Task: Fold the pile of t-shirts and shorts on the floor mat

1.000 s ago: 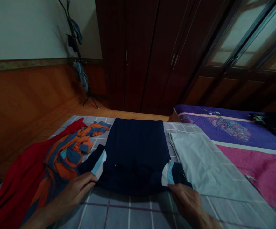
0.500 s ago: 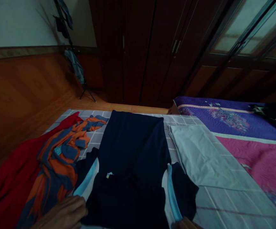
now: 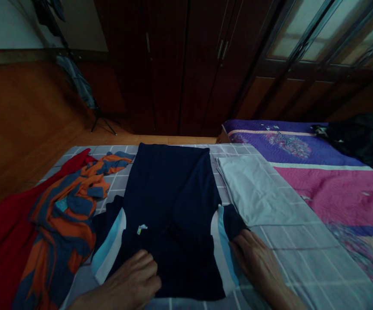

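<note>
A navy T-shirt with white and light-blue side panels lies face down or folded over on the bed; which, I cannot tell. A small logo shows near its middle. My left hand is over the shirt's near left part, fingers curled and closed, their tips hidden. On the right, my right hand has its fingers closed on the dark sleeve, beside the light-blue stripe. The near hem of the shirt lies between both wrists.
Left of the shirt lie a crumpled orange-and-blue striped garment and a red garment. A folded pale grey cloth lies to the right on the checked sheet. Beyond are a purple-pink bed cover, a black garment and a dark wardrobe.
My left hand has moved right, from the left side panel onto the shirt's body. My right hand has moved up and away from me onto the right sleeve. The view has shifted right.
</note>
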`<state>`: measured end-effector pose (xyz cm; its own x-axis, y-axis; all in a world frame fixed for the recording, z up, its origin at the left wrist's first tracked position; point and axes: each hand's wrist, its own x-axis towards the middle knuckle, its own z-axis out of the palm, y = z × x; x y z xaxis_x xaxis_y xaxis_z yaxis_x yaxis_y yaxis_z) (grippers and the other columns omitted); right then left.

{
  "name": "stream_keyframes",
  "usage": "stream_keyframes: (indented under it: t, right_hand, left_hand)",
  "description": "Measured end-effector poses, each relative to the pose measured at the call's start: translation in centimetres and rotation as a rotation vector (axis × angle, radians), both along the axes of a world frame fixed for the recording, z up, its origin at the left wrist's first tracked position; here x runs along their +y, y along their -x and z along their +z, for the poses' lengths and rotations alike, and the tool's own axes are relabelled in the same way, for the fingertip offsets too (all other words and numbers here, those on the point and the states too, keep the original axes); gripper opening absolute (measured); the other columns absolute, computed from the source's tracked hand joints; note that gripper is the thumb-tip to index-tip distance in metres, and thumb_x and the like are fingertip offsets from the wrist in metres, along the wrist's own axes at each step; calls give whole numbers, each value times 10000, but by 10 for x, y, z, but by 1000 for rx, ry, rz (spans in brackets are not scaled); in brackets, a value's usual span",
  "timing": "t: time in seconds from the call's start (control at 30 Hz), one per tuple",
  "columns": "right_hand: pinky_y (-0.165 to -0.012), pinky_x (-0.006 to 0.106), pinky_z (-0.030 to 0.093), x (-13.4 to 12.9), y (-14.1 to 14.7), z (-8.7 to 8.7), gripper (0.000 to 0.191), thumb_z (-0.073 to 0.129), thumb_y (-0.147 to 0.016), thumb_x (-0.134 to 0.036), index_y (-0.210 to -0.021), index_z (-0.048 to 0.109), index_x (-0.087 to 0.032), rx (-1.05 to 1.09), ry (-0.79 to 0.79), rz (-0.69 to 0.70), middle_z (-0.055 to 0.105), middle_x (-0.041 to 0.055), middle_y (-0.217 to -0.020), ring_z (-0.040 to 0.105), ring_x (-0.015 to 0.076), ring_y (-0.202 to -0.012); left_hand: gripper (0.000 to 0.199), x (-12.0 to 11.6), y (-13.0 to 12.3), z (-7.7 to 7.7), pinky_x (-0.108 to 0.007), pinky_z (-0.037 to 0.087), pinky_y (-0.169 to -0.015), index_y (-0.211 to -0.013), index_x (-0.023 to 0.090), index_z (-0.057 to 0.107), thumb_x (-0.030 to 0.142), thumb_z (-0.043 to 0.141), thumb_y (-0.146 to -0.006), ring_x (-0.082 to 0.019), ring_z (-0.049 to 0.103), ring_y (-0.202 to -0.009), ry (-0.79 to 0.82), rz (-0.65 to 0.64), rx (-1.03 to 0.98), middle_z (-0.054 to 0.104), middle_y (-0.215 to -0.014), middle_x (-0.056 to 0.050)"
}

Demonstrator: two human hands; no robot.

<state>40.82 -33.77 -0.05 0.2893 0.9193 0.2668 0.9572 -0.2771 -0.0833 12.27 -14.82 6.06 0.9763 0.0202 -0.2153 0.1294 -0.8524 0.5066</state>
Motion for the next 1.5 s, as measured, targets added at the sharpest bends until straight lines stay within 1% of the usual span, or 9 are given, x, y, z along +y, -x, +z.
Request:
stream_keyframes:
  t: [0.1, 0.27, 0.53, 0.77, 0.9, 1.07, 1.3, 1.4, 1.5]
  right_hand:
    - [-534, 300, 443, -15, -2, 6, 317, 382, -923, -303, -649, 519, -224, 70, 38, -78, 551, 28, -659, 586, 180, -584]
    - [-592, 334, 461, -19, -11, 5, 338, 405, -897, -463, -962, 601, -195, 46, -18, -317, 612, 97, -885, 623, 260, -807]
    - [-515, 298, 393, -34, -19, 11, 353, 463, -805, -530, -692, 609, -228, 528, -6, -539, 607, 11, -573, 592, 203, -538]
    - [-553, 301, 441, -61, -20, -8, 453, 447, -822, -592, -830, 656, -190, 724, -134, -648, 669, 42, -671, 634, 220, -620]
    - [-616, 318, 444, -41, -6, -5, 490, 495, -812, -591, -1044, 632, -182, 579, -60, -648, 679, 55, -816, 638, 222, -678]
    - [-575, 294, 369, -16, 1, 1, 229, 494, -837, -369, -763, 629, -200, 296, 137, -602, 650, 63, -816, 623, 212, -687]
    - [-523, 276, 413, -29, -23, -9, 280, 562, -722, -483, -655, 584, -212, 773, -177, -737, 613, 7, -565, 600, 193, -566]
    - [-477, 265, 436, -31, -21, -13, 294, 637, -630, -475, -701, 584, -194, 1016, -357, -722, 626, 9, -579, 589, 180, -525]
    - [-420, 254, 425, -27, -15, -10, 322, 674, -559, -450, -714, 588, -181, 1137, -423, -758, 629, 14, -568, 571, 169, -471]
  left_hand:
    - [176, -5, 5, -4, -218, 499, -759, -934, 265, 628, 152, 500, -890, -143, 628, -816, 73, -3, 34, 657, -972, 0]
    - [613, -14, 0, -20, -398, 471, -948, -1389, 308, 391, 311, 624, -822, -304, 521, -1199, 75, 221, 28, 521, -1353, -95]
    - [222, -20, -14, -19, -219, 480, -763, -1002, 255, 689, 162, 595, -824, -177, 674, -835, 396, -279, 99, 721, -872, -6]
    - [679, -36, -43, -15, -271, 481, -766, -1396, 201, 388, 335, 642, -781, -232, 628, -935, 385, -21, 154, 665, -1072, -82]
    - [460, -49, -63, -24, -254, 464, -715, -1228, 231, 533, 279, 591, -774, -198, 635, -813, 379, -82, 169, 686, -908, -27]
    - [310, -51, -61, -27, -215, 427, -699, -988, 221, 566, 91, 462, -726, -147, 604, -791, 387, 46, 130, 659, -871, 2]
    - [106, -33, -35, -1, -280, 417, -690, -760, 197, 550, 240, 496, -839, -191, 602, -767, 185, 62, 258, 633, -761, -6]
    - [141, -26, -37, 3, -351, 438, -828, -982, 221, 579, 247, 483, -881, -224, 589, -949, 115, 88, 118, 637, -1011, -40]
    - [660, -24, -54, -9, -446, 347, -1018, -1406, 285, 286, 64, 467, -811, -281, 366, -1290, 26, 5, -85, 305, -1477, -97]
